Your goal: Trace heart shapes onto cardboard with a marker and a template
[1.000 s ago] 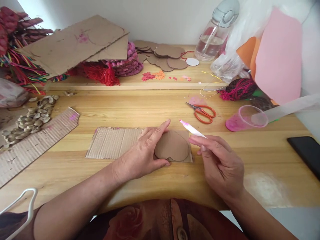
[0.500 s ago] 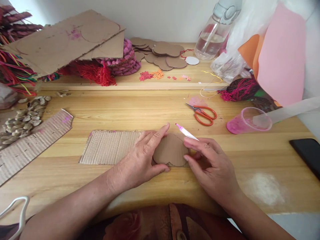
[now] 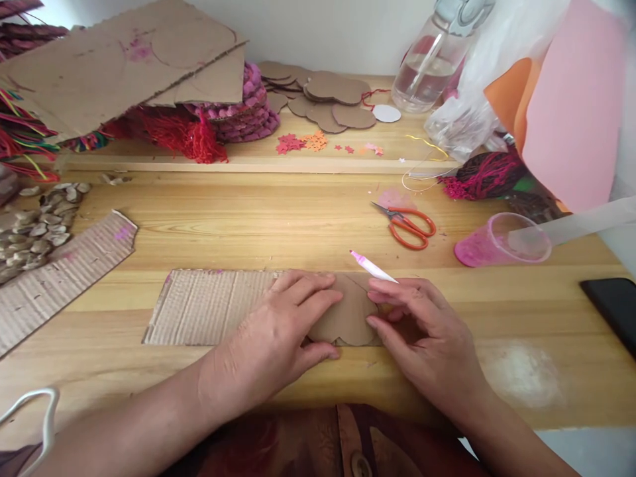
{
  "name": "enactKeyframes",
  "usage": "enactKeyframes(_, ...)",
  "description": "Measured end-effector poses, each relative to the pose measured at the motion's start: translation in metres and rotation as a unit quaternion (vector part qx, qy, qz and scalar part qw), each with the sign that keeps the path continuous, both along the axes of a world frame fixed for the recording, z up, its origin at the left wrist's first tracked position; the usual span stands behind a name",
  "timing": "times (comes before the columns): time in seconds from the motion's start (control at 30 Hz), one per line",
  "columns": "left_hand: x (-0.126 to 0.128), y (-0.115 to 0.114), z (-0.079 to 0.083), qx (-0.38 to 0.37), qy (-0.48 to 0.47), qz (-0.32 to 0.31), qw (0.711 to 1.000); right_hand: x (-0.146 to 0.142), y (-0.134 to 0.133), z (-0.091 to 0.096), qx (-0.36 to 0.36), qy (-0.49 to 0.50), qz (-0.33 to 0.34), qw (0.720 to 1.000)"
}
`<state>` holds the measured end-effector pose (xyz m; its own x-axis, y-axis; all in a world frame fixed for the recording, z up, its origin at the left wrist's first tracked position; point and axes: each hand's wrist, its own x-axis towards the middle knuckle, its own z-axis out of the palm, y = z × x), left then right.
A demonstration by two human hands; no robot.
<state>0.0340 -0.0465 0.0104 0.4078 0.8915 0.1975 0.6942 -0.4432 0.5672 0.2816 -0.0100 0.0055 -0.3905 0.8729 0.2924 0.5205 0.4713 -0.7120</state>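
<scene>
A corrugated cardboard strip point(image 3: 206, 308) lies flat in front of me, with a scallop-edged cardboard cutout point(image 3: 350, 318) on its right end. My left hand point(image 3: 281, 324) rests across the cutout's left side, fingers stretched out and thumb near its lower edge; the hand hides part of both pieces. Between the fingers of my right hand point(image 3: 422, 324) is a white marker point(image 3: 373, 267), its pink tip pointing up and left, clear of the cardboard. The thumb and lower fingers of that hand are at the cutout's right edge.
Orange-handled scissors point(image 3: 411, 226) lie beyond the marker. A pink-stained plastic cup point(image 3: 501, 240) tilts at right, near a black phone point(image 3: 611, 311). Cardboard cutouts point(image 3: 338, 87) and a water bottle point(image 3: 424, 69) occupy the back shelf. Shells point(image 3: 42, 228) sit at left.
My left hand's raised index finger has come down and bent onto the cutout. The right hand keeps its grip on the marker. The whole view has shifted slightly.
</scene>
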Motion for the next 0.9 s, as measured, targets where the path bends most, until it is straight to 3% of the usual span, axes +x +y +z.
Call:
enactKeyframes(0.3, 0.001, -0.009, 0.015, -0.010, 0.066, -0.012, 0.998, 0.000, -0.004, 0.004, -0.062, 0.060, -0.021, 0.996)
enactKeyframes(0.67, -0.007, -0.004, 0.022, -0.061, 0.076, -0.036, 0.995, 0.001, 0.002, 0.001, -0.038, 0.021, -0.019, 0.999)
enactKeyframes(0.9, -0.011, 0.002, 0.019, -0.018, 0.084, -0.075, 0.994, 0.000, 0.000, 0.000, -0.099, 0.126, -0.025, 0.987)
